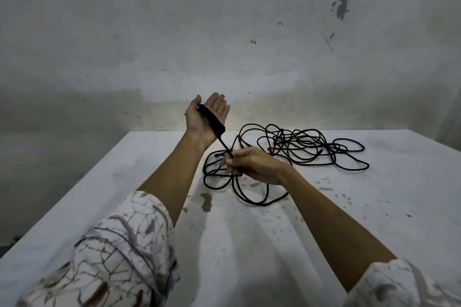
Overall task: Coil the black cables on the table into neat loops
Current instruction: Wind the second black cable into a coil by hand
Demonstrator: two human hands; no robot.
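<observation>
The left hand [208,117] stood raised, palm up, fingers [219,104] straight, a tight band of thin black cable [212,119] wound across it. The right hand [249,164] pinched the running strand just below. The winds looked ready to slide off that flat palm if the strand slackened. The rest of the cable lay in a loose black tangle [306,147] on the stained white bench [374,207]; its crossed loops could snag and drag the heap along. A blotched grey wall [224,32] stood behind

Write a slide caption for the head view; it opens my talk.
Left hand wrapped in black cable, right hand feeding more.
</observation>
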